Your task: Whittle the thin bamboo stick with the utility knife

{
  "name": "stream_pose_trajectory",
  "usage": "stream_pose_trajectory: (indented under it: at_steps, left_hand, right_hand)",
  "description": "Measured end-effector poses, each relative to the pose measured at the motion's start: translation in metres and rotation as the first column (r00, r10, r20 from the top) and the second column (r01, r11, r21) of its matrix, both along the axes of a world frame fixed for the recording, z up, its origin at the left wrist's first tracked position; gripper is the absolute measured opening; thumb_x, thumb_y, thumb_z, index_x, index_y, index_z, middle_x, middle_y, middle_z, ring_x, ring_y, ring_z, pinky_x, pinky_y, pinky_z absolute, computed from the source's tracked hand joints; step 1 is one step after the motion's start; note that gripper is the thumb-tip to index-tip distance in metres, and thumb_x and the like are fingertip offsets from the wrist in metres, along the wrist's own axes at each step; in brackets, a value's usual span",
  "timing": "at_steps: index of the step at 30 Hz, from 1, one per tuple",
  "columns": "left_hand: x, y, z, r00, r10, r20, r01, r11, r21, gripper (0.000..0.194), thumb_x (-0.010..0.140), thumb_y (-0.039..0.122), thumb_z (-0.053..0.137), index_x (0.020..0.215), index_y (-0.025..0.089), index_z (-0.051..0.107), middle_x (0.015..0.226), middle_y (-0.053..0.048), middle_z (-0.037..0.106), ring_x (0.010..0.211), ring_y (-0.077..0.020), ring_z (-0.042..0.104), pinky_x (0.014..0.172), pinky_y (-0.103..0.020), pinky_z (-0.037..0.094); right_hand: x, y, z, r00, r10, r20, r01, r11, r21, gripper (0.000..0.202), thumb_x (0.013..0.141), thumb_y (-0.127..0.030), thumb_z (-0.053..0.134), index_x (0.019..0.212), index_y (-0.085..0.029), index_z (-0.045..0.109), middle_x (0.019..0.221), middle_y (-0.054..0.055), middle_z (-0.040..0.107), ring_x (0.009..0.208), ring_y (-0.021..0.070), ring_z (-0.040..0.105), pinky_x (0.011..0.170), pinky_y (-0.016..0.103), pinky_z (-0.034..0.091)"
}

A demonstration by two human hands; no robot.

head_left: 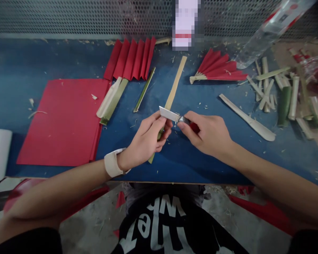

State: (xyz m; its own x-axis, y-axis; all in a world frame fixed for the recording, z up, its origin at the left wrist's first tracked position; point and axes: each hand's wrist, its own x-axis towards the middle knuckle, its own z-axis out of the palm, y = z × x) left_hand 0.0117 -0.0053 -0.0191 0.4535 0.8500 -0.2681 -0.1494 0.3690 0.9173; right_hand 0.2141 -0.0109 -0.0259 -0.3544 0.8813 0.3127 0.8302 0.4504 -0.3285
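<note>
A long flat bamboo strip (176,80) slants across the middle of the blue table, its near end passing through my left hand (151,135). The fingers of that hand are wrapped round the strip, which hides part of it. In my right hand (209,132) is a utility knife (184,120) with a dark and red handle, gripped between thumb and fingers. Its blade (169,113) lies across the strip, close to my left thumb. Whether the edge is cutting into the bamboo, I cannot tell.
Red paper sheets (63,123) are stacked at left, with pleated red paper (134,58) and split bamboo (112,100) behind. A red paper fan (217,67), a pale wooden blade-shaped piece (250,120), a plastic bottle (270,35) and several bamboo offcuts (284,102) occupy the right.
</note>
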Motion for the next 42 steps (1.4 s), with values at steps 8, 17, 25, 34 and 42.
stream_pose_trajectory:
  at_steps: [8,17,25,34,42]
  left_hand:
    - [0.0009,-0.0092,0.0047,0.999,-0.015,-0.028,0.019,0.986,0.165,0.028,0.107,0.046,0.047,0.098,0.020,0.050,0.072,0.007,0.037,0.047,-0.0042,0.029,0.039,-0.016,0.026]
    - [-0.0006,-0.0075,0.0009,0.996,-0.017,-0.087,0.042,0.954,0.297,0.038,0.107,0.055,0.046,0.090,0.021,0.049,0.062,0.009,0.029,0.043,-0.0058,0.025,0.036,-0.021,0.023]
    - [0.0002,-0.0077,-0.0016,0.997,0.014,-0.072,0.009,0.950,0.312,0.038,0.108,0.053,0.046,0.086,0.021,0.047,0.061,0.009,0.031,0.043,-0.0054,0.028,0.036,-0.020,0.023]
    - [0.0016,-0.0076,0.0002,0.997,0.045,-0.066,-0.023,0.954,0.299,0.041,0.107,0.054,0.048,0.082,0.022,0.046,0.060,0.009,0.032,0.042,-0.0048,0.028,0.035,-0.020,0.023]
    - [0.0008,-0.0055,0.0011,0.986,0.091,-0.140,-0.041,0.944,0.328,0.046,0.107,0.053,0.049,0.074,0.020,0.046,0.060,0.006,0.040,0.045,-0.0051,0.034,0.038,-0.020,0.027]
  right_hand:
    - [0.0035,0.0017,0.0037,0.997,0.071,-0.037,-0.074,0.992,-0.106,0.046,0.107,-0.055,0.036,0.081,-0.023,0.056,0.055,-0.004,0.049,0.048,0.0126,0.043,0.051,0.026,0.025]
    - [0.0034,-0.0001,0.0050,0.999,0.044,-0.017,-0.046,0.995,-0.092,0.048,0.107,-0.056,0.035,0.082,-0.022,0.059,0.055,-0.003,0.050,0.049,0.0132,0.044,0.052,0.027,0.024]
    - [0.0009,-0.0034,0.0041,1.000,-0.006,0.017,0.007,0.999,-0.040,0.051,0.107,-0.058,0.033,0.084,-0.022,0.061,0.055,-0.002,0.052,0.048,0.0130,0.044,0.051,0.027,0.023]
    - [-0.0014,-0.0011,0.0019,0.999,-0.020,0.030,0.021,0.999,-0.039,0.052,0.108,-0.058,0.031,0.087,-0.022,0.062,0.058,-0.001,0.056,0.050,0.0137,0.047,0.052,0.027,0.023]
    - [-0.0016,-0.0005,0.0025,0.993,-0.078,0.085,0.078,0.997,0.002,0.056,0.108,-0.062,0.028,0.088,-0.022,0.063,0.058,0.000,0.058,0.052,0.0145,0.050,0.052,0.028,0.022]
